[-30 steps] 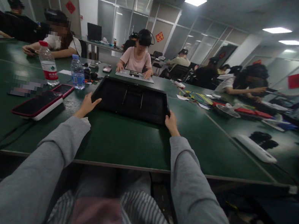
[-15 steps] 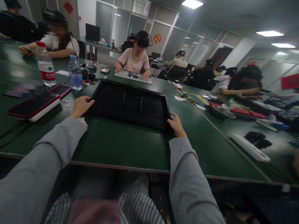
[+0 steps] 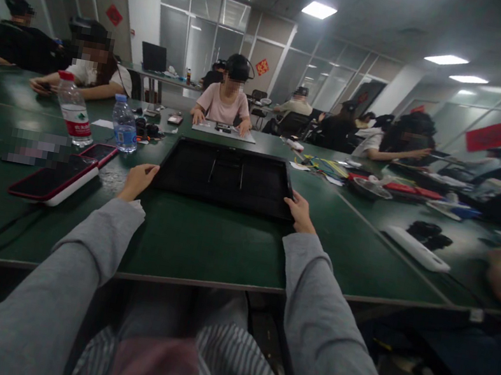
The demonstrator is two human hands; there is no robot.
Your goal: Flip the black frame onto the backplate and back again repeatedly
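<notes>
A black rectangular shallow tray (image 3: 189, 173) lies on the green table in front of me, its raised rim facing up. Two thin metal bars (image 3: 241, 176) stand out against its dark inside, near the middle. My left hand (image 3: 139, 181) is closed at the tray's left edge, fingertips against the rim. On the opposite side, my right hand (image 3: 300, 212) grips the right edge, thumb on top and the other fingers mostly hidden.
To the left stand a red-capped bottle (image 3: 74, 111), a blue-capped bottle (image 3: 124, 125) and a red-edged phone (image 3: 53, 177) on a white block. Cables (image 3: 319, 166) lie beyond the tray at right, with a white power strip (image 3: 417, 249) nearer. A person (image 3: 224, 102) sits opposite.
The tray has shifted slightly to the right and turned a little. Both hands stay at its side edges. The view has moved slightly.
</notes>
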